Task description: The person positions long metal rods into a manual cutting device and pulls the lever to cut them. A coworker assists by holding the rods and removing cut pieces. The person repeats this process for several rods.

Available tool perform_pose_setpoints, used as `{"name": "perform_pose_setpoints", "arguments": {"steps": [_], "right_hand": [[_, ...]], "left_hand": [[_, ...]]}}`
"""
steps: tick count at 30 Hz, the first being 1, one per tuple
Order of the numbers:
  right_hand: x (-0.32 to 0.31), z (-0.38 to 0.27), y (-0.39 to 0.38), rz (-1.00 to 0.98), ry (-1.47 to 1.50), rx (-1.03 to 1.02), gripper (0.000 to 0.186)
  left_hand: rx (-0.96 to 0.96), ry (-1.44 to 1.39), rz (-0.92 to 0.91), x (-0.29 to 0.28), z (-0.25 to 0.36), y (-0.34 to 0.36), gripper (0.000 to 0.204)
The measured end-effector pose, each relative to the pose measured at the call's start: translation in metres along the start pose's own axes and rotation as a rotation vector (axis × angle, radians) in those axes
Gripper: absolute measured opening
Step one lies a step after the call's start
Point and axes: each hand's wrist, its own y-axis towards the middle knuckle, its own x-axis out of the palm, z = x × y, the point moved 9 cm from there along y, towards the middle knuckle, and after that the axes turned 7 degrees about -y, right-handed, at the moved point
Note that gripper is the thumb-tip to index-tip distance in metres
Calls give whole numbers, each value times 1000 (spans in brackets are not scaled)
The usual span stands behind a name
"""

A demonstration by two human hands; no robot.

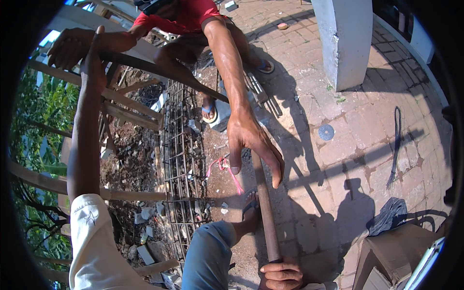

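My left arm, in a white sleeve, reaches to the upper left. My left hand is at the raised end of a long dark bar, thumb upright and seemingly closed round the bar; its fingers are partly hidden. Against it lies a co-worker's hand, also at that end. The bar slants down to the right, toward a grey block. Low in the view, my right hand is wrapped round the near end of a brown pole. The co-worker's other hand spreads over the pole's far end, fingers apart.
A co-worker in a red shirt crouches ahead. A rebar cage lies left of my leg, beside rubble and wooden poles. Pink string lies near my foot. On the brick paving are a pillar, a grey disc and a cardboard box.
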Motion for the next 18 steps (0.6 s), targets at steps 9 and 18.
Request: {"name": "perform_pose_setpoints", "arguments": {"steps": [9,18], "right_hand": [[-20,-13,67,198,-162,-255,15],[-33,-30,206,697,-382,-91,20]], "left_hand": [[47,-586,36,-7,-13,25,20],[-37,-521,385,-33,-20,9,17]]}}
